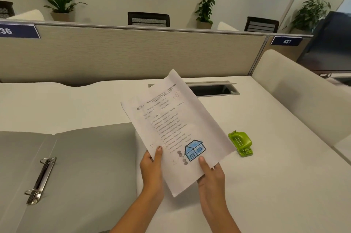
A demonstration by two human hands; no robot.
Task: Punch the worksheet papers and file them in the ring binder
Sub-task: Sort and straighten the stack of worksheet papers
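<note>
I hold the worksheet papers (176, 126) lifted above the desk, tilted to the right, printed text and a blue house drawing facing me. My left hand (152, 168) pinches their lower left edge, thumb on top. My right hand (210, 174) grips the bottom right edge, thumb beside the house. A grey ring binder (79, 166) lies open flat at the left, its metal rings (40, 179) closed and bare. A green hole punch (240, 143) sits on the desk to the right of the papers, untouched.
The white desk (266, 185) is bounded by a beige partition (123, 52) at the back. A cable slot (212, 89) lies open behind the papers. A white side divider (296, 96) and a dark monitor (330, 42) stand at the right.
</note>
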